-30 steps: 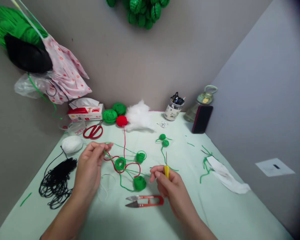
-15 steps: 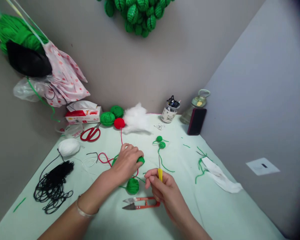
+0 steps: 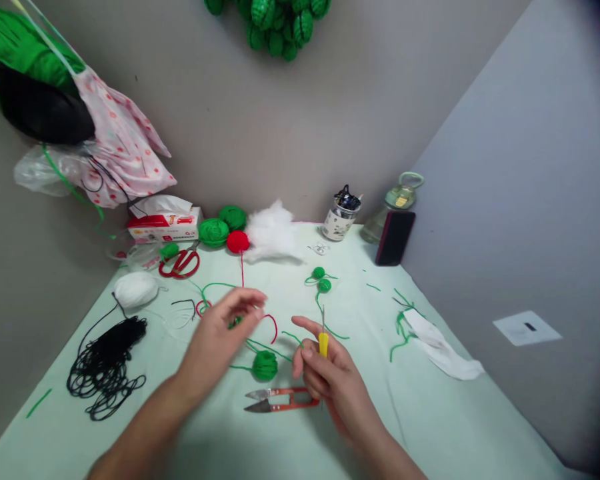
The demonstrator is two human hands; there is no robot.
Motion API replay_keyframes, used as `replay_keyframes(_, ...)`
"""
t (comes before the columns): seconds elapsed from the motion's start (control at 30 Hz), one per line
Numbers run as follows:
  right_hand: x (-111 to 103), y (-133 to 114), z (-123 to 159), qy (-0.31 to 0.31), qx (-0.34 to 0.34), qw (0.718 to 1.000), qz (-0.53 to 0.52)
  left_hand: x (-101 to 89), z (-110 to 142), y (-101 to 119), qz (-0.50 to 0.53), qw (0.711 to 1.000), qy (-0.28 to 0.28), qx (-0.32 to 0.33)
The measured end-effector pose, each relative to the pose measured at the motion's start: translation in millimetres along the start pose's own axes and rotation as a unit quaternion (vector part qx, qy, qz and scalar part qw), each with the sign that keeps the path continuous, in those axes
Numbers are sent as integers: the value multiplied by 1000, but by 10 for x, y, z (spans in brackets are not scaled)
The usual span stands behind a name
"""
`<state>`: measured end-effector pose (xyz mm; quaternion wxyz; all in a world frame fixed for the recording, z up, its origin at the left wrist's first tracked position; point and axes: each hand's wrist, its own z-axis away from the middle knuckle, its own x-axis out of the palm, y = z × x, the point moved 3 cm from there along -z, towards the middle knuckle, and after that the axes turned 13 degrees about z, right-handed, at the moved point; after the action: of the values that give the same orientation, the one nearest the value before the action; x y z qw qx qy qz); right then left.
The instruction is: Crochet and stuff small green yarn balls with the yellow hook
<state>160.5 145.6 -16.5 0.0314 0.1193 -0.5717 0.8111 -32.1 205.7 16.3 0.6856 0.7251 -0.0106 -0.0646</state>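
My left hand (image 3: 225,333) hovers above the middle of the table, fingers loosely curved and apart from the thumb, holding nothing that I can see. A bit of green (image 3: 236,322) shows between thumb and fingers; whether it is touched I cannot tell. In my right hand (image 3: 327,367) is a yellow-handled crochet hook (image 3: 323,343), pointing up, with the index finger stretched out. Short green yarn (image 3: 294,338) shows by that hand. Below and between the hands lie a green yarn ball (image 3: 265,365) and orange thread snips (image 3: 283,400). Red yarn (image 3: 273,328) loops beside the left fingertips.
Red-handled scissors (image 3: 180,264), a small green piece (image 3: 170,251), a tissue box (image 3: 165,223), a red yarn ball (image 3: 238,241) and white stuffing (image 3: 274,232) sit at the back. Black cord (image 3: 107,367) and white yarn (image 3: 136,289) lie left. A phone (image 3: 395,238) leans against a bottle (image 3: 375,227) at right.
My left hand has let go of the green ball and moved slightly left, opening. A small green piece now shows by the scissors. The right index finger has stretched out.
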Motion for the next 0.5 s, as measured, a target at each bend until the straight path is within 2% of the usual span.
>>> replay_keyframes(0.07, 9, 3, 0, -9, -4, 1000, -2, 230, 148, -46, 45, 995, -72, -49)
replay_keyframes(0.13, 2, 11, 1, -13, -6, 1000, -2, 386, 231, -73, 61, 985, -148, -64)
replay_keyframes(0.2, -14, 20, 4, -13, -7, 1000, 6, 459, 259, -86, 73, 974, -204, -67)
replay_keyframes(0.23, -21, 22, 6, -10, -10, 1000, 15, 467, 257, -89, 73, 973, -212, -64)
replay_keyframes(0.43, -14, 1, 6, 11, -56, 988, 141, 423, 220, -58, -6, 990, -138, -1)
replay_keyframes(0.5, -13, 3, -4, 13, -58, 982, 179, 406, 249, -63, 11, 996, -88, 2)
